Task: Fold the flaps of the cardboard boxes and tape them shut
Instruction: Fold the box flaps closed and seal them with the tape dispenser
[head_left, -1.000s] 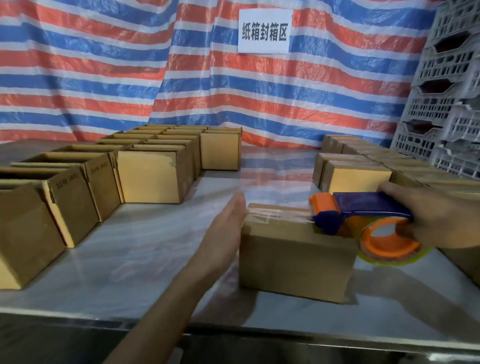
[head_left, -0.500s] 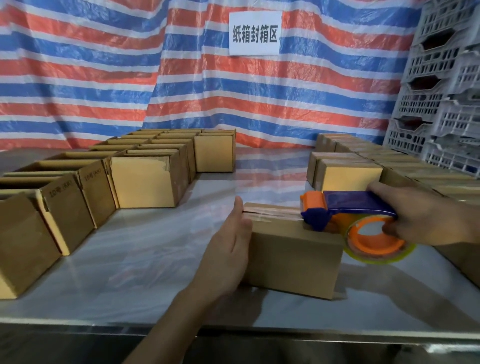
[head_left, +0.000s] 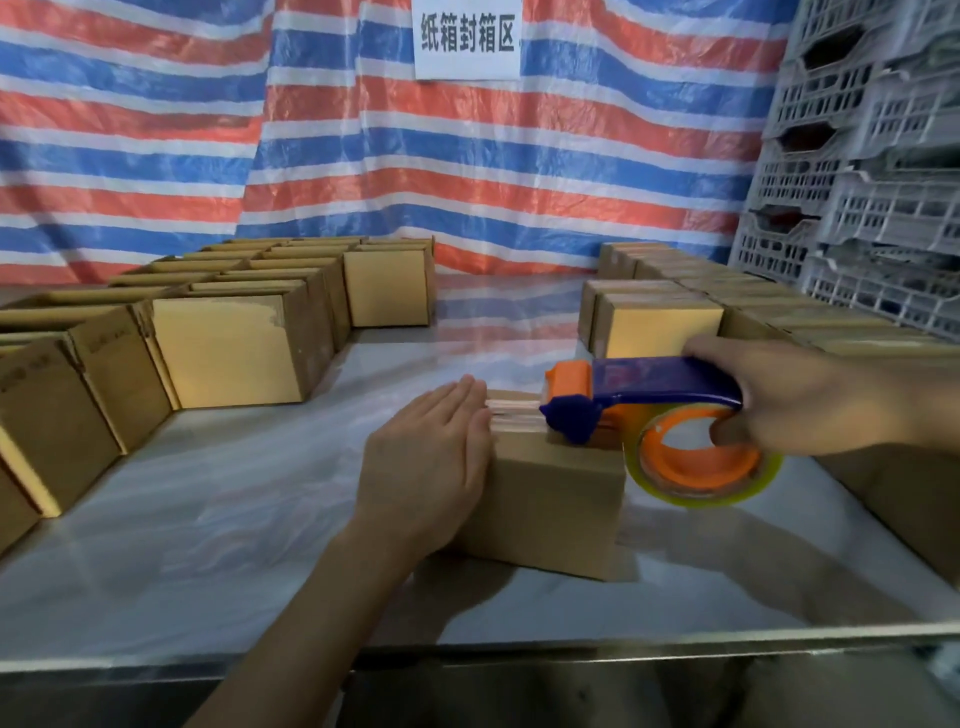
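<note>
Right grip (head_left: 810, 400) was curled round the handle of the blue-and-orange plastic tape dispenser (head_left: 649, 382), whose orange head lay on top of the small brown cardboard box (head_left: 550, 499). Left grip (head_left: 431, 457) was flat, its straight fingers together, pressed against the left wall of this box and holding nothing. The box stood near the front edge of the glossy pale surface (head_left: 208, 545), about at its middle, with the flaps folded down. It seemed light and likely to slide on such a smooth surface, so it needed a bracing palm on the wall opposite to the pull. Its walls looked stiff, but the flaps could sink under hard pressure, so the dispenser should press only lightly along the seam. Open brown boxes (head_left: 223, 353) stood toward the far left corner, closed brown boxes (head_left: 660, 322) toward the far right.
</note>
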